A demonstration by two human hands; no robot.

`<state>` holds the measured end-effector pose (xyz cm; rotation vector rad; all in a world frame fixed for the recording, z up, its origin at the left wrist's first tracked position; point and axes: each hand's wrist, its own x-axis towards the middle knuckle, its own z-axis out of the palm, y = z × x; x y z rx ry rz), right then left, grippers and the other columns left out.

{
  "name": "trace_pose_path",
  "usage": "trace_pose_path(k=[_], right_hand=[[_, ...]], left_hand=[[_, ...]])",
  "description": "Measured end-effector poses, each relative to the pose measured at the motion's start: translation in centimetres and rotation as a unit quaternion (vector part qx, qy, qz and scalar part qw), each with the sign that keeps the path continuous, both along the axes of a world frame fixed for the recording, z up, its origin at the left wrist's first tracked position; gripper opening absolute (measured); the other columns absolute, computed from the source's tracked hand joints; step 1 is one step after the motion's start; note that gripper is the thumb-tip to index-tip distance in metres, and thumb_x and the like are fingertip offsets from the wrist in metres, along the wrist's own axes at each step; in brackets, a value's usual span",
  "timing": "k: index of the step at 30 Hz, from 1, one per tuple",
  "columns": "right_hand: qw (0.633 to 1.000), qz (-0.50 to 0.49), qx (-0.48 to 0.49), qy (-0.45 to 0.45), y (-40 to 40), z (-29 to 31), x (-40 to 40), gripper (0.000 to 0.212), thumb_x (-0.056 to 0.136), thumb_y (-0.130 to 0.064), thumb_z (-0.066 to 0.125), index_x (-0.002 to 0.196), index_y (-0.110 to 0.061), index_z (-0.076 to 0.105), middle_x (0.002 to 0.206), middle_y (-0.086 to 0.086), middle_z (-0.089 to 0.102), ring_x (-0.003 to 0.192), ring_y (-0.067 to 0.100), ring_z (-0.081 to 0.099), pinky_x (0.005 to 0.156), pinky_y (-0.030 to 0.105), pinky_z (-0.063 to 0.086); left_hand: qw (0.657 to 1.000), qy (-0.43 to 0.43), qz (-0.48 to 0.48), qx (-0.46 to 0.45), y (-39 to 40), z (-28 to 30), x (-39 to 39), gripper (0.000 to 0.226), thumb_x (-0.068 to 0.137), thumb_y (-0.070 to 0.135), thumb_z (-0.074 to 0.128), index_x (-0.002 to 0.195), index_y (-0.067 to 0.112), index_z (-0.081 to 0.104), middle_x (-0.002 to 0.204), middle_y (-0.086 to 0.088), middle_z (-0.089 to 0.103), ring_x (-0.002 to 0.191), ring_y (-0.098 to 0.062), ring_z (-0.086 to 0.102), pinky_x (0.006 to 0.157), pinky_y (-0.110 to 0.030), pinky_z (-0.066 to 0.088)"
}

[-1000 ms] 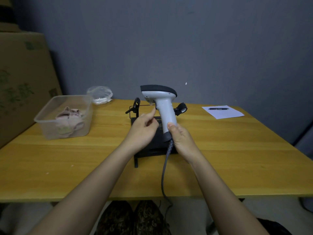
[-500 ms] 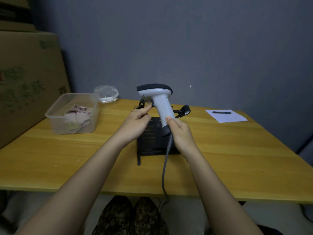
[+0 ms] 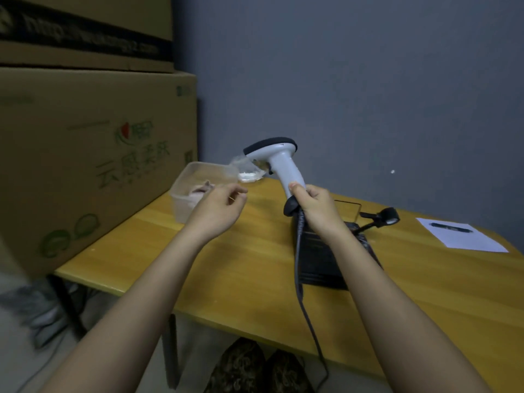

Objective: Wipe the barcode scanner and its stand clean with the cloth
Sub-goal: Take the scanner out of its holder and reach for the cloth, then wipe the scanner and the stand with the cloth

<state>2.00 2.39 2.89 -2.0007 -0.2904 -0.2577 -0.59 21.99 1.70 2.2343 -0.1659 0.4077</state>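
Note:
My right hand grips the lower handle of the white barcode scanner, held upright above the table with its dark-topped head pointing left. Its grey cable hangs down over the table's front edge. The black stand lies flat on the table under my right forearm, its gooseneck holder sticking out to the right. My left hand hovers left of the scanner, fingers loosely curled and holding nothing, close to a clear plastic tub with a pinkish cloth inside.
Large cardboard boxes stand stacked at the table's left end. A clear bag with white contents sits behind the tub. A sheet of paper with a pen lies at the right. The yellow wooden table meets a grey wall.
My left hand has left the scanner head and moved left toward the tub. The view has swung left. My right hand still holds the scanner upright.

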Motion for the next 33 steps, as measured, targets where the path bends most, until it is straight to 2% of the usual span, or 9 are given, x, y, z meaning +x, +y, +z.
trace_pose_path(k=[2,5,8,13,18,22,28,30,33], right_hand=[[1.000,0.002,-0.023,0.003,1.8,-0.1,1.5,0.052,0.091,-0.040,0.049,0.069,0.007,0.056,0.069,0.032,0.055,0.059,0.022,0.048,0.059,0.031,0.035],[0.999,-0.009,-0.039,0.002,4.2,-0.4,3.8,0.035,0.089,-0.038,0.050,0.068,-0.010,0.054,0.063,0.013,0.050,0.055,0.020,0.042,0.056,0.031,0.032],[0.998,-0.029,-0.048,-0.008,5.9,-0.9,6.5,0.036,0.084,-0.044,0.050,0.066,-0.013,0.054,0.061,0.009,0.052,0.053,0.021,0.045,0.055,0.034,0.034],[0.997,-0.053,-0.050,0.009,7.5,-2.2,10.1,0.042,0.083,-0.042,0.049,0.064,-0.005,0.053,0.056,0.006,0.050,0.049,0.018,0.044,0.053,0.033,0.033],[0.997,-0.060,-0.033,0.027,7.9,-3.9,12.6,0.042,0.084,-0.039,0.048,0.064,-0.004,0.063,0.064,0.013,0.068,0.061,0.030,0.060,0.058,0.036,0.045],[0.997,-0.049,-0.049,0.029,8.0,-4.6,13.2,0.041,0.089,-0.037,0.050,0.069,-0.002,0.058,0.059,0.007,0.052,0.052,0.019,0.044,0.053,0.031,0.033],[0.997,-0.056,-0.038,0.038,7.5,-4.3,12.9,0.060,0.082,-0.047,0.046,0.080,0.011,0.061,0.061,0.015,0.050,0.049,0.016,0.040,0.051,0.030,0.030],[0.998,-0.060,-0.023,0.026,7.1,-3.6,12.2,0.069,0.074,-0.055,0.043,0.080,0.012,0.059,0.070,0.029,0.056,0.055,0.021,0.046,0.055,0.032,0.033],[0.998,-0.063,-0.012,0.001,6.3,-1.6,10.6,0.071,0.073,-0.055,0.042,0.080,0.013,0.059,0.073,0.030,0.058,0.059,0.023,0.050,0.058,0.033,0.035]], left_hand=[[0.999,-0.009,0.039,0.016,2.4,-1.0,1.5,0.030,0.093,0.031,0.045,0.114,0.020,0.064,0.109,-0.001,0.065,0.097,-0.016,0.058,0.093,-0.037,0.046],[0.996,-0.016,0.072,0.053,5.6,-2.3,4.4,0.029,0.091,0.029,0.046,0.109,0.020,0.067,0.113,0.000,0.068,0.102,-0.020,0.060,0.088,-0.039,0.050],[0.989,-0.023,0.095,0.108,7.5,-2.8,7.8,0.027,0.090,0.027,0.048,0.105,0.017,0.068,0.106,-0.005,0.068,0.102,-0.028,0.060,0.080,-0.036,0.049],[0.971,0.041,0.115,0.207,8.5,-3.2,14.1,0.035,0.091,0.031,0.052,0.118,0.011,0.063,0.122,-0.013,0.062,0.114,-0.035,0.053,0.084,-0.039,0.045],[0.937,0.159,0.097,0.297,8.2,-3.6,18.3,0.022,0.092,0.034,0.049,0.093,0.014,0.059,0.105,-0.008,0.065,0.096,-0.028,0.057,0.071,-0.030,0.038],[0.912,0.172,0.102,0.358,8.2,-4.0,19.7,0.022,0.093,0.026,0.047,0.100,0.015,0.064,0.100,-0.005,0.064,0.099,-0.027,0.060,0.075,-0.032,0.042],[0.958,0.033,0.169,0.229,7.6,-0.5,17.8,0.025,0.093,0.016,0.041,0.107,0.003,0.058,0.112,-0.022,0.063,0.100,-0.039,0.060,0.069,-0.035,0.038],[0.966,-0.042,0.186,0.177,7.2,1.9,16.3,0.022,0.094,0.015,0.038,0.104,0.002,0.053,0.107,-0.024,0.063,0.095,-0.042,0.060,0.065,-0.036,0.035],[0.972,-0.138,0.163,0.095,6.3,5.6,13.7,0.020,0.095,0.020,0.040,0.098,0.003,0.050,0.097,-0.023,0.064,0.087,-0.042,0.060,0.063,-0.037,0.037]])
